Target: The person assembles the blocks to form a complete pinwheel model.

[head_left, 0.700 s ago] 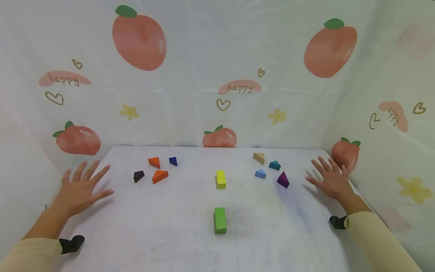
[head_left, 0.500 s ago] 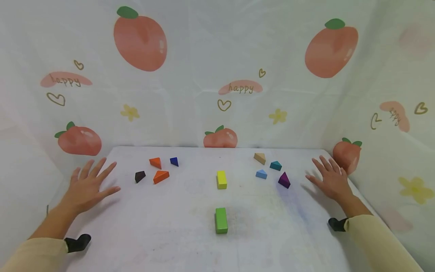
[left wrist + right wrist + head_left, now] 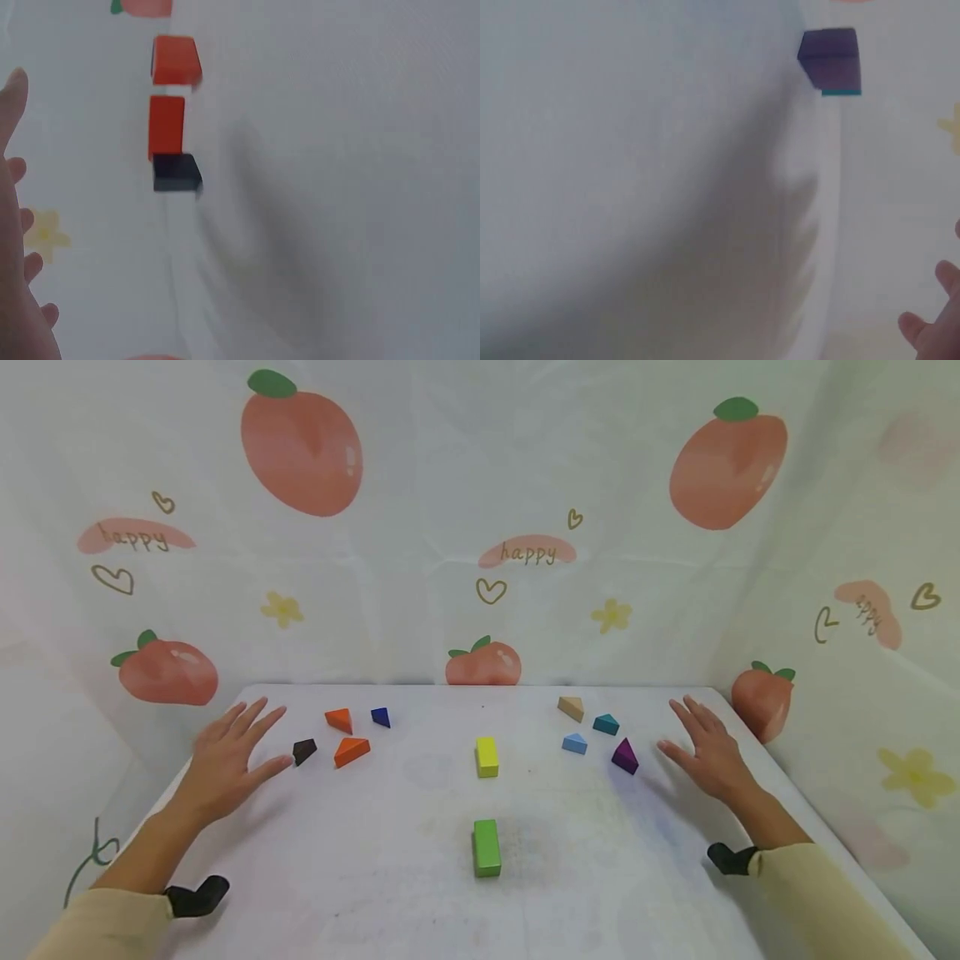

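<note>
My left hand hovers over the left side of the white table with fingers spread, holding nothing. Just right of its thumb lies a black block, with two orange triangular blocks and a dark blue block beyond. On the right, my right hand is held above the table, fingers extended and nothing in them. The purple triangular block is nearest to it; teal, light blue and tan blocks lie farther left. The left wrist view shows the black block below the orange ones.
In the middle of the table stand a yellow rectangular block and, closer to me, a green rectangular block. A white curtain printed with peaches hangs behind the far edge and along the sides. A thin green cord shows at the left.
My left hand has moved right and forward, close to the black block. The right hand has shifted slightly left toward the purple block. The blocks stay in place.
</note>
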Demonstrator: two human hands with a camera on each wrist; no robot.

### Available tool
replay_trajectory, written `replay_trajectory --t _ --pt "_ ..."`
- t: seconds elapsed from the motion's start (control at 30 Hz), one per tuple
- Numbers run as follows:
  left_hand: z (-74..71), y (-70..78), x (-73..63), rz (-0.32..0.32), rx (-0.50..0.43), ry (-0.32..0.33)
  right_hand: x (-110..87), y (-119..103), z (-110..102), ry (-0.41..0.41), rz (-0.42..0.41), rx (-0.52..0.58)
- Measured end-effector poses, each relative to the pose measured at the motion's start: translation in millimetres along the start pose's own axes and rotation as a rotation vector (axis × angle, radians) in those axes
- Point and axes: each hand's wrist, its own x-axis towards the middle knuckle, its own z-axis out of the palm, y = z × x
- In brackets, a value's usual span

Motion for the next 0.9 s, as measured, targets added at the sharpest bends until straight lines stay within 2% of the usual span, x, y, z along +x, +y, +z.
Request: replay_trajectory --t 0.2,0.53,0.9 --pt "1.6 17.1 8.6 0.026 -0.109 0.081 -1.5 -15 2 -0.015 -0.018 0.135" --pt "-1.6 37.8 17.8 0.011 -0.266 0.15 -1.6 -47 8 -0.045 -0.052 0.261" --pt "-8.1 61.7 18.1 0.006 -0.377 0.158 -10.4 -77 16 -0.05 -0.06 0.393"
